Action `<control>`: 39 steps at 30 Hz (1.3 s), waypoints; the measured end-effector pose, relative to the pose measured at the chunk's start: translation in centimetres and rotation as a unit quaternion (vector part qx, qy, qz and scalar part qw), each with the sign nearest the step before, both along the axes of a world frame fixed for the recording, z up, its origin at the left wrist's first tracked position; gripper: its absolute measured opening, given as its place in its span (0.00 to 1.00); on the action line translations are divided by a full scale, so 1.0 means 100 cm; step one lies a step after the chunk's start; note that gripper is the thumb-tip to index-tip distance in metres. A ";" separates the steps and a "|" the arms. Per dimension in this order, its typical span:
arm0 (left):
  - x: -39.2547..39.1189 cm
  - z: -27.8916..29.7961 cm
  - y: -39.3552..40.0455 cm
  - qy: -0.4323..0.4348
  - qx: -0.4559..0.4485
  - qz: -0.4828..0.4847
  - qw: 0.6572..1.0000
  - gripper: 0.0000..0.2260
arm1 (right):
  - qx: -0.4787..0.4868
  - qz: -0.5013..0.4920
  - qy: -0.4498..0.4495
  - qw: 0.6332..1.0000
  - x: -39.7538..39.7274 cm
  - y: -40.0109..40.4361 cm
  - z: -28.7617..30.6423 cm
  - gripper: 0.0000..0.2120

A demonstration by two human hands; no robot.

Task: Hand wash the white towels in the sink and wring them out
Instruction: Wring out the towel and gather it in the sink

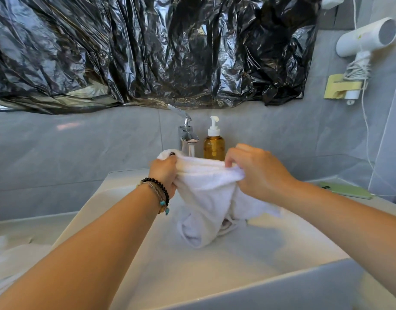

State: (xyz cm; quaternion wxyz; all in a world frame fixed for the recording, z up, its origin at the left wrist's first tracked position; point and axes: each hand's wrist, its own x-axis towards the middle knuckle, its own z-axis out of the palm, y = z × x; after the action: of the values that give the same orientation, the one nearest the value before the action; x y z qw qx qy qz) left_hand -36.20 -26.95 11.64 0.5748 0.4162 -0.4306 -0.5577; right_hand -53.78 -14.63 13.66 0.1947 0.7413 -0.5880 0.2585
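Head view: two bare forearms are reaching forward over one white sink [129, 253], its near rim [282, 285] lying closest to the camera. The left wrist is wearing bracelets [157, 191] — a black beaded one and a thinner one with small turquoise beads. One white towel [206, 198] is hanging between the hands above the basin, its lower folds drooping down toward the sink floor. The left hand [164, 173] is curling its fingers round the towel's left end, gripping it in a fist. The right hand [257, 173] is pinching and clutching the bunched right end, knuckles up.

At the left edge, more white cloth [4, 262] is lying on the counter, blurred. To the right, one pale green phone [347, 190] is resting on the counter, a white cable running to it.

Behind the towel, one chrome tap [187, 135] and one amber pump bottle [214, 143] are standing side by side — no label is readable on either. Higher up, black plastic sheeting [147, 52] is covering the wall, and one white hair dryer [367, 38] is hanging in a holder at right.
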 end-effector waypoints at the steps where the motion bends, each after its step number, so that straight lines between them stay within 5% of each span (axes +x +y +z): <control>1: -0.001 -0.001 0.001 -0.020 -0.006 -0.013 1.000 0.04 | 0.060 0.009 0.027 0.998 0.004 0.006 -0.005 0.15; 5: 0.003 -0.010 0.008 -0.092 -0.062 -0.129 0.985 0.09 | 0.428 0.064 -0.096 0.896 0.012 0.013 -0.010 0.20; 7: 0.008 -0.011 0.008 -0.092 -0.083 -0.192 0.974 0.13 | 0.388 0.044 -0.233 0.891 0.005 -0.011 -0.007 0.30; 9: 0.013 -0.012 0.006 -0.076 -0.075 -0.232 0.967 0.17 | 0.319 0.007 -0.343 0.883 0.005 -0.035 -0.010 0.30; 13: 0.022 -0.012 0.002 -0.084 -0.080 -0.255 0.960 0.20 | 0.436 0.064 -0.484 0.756 0.017 -0.070 -0.035 0.11; 17: 0.028 -0.019 -0.012 -0.153 -0.034 -0.125 0.980 0.14 | 0.336 0.078 -0.501 0.794 0.028 -0.081 -0.034 0.02; 22: 0.035 -0.018 -0.019 -0.294 0.003 -0.057 0.954 0.13 | 0.231 0.067 -0.595 0.767 0.034 -0.096 -0.030 0.04; 27: 0.040 -0.020 -0.010 -0.248 0.021 -0.183 0.951 0.21 | 0.165 0.053 -0.534 0.828 0.057 -0.103 -0.033 0.13; 31: 0.037 -0.020 0.006 -0.207 -0.007 -0.363 0.909 0.20 | 0.156 0.066 -0.567 0.806 0.056 -0.102 -0.032 0.15; 34: 0.026 -0.025 0.002 -0.271 -0.055 -0.297 0.914 0.21 | 0.201 0.117 -0.580 0.780 0.055 -0.104 -0.038 0.06; 39: 0.024 -0.033 -0.009 -0.286 -0.067 -0.208 0.933 0.20 | 0.357 0.120 -0.527 0.762 0.022 -0.104 -0.047 0.37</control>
State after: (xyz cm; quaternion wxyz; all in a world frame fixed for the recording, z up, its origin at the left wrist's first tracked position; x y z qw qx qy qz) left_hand -33.80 -27.80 8.29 0.3248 0.4195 -0.6900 -0.4924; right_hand -51.62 -25.06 8.91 -0.4569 0.5688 -0.5540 0.4009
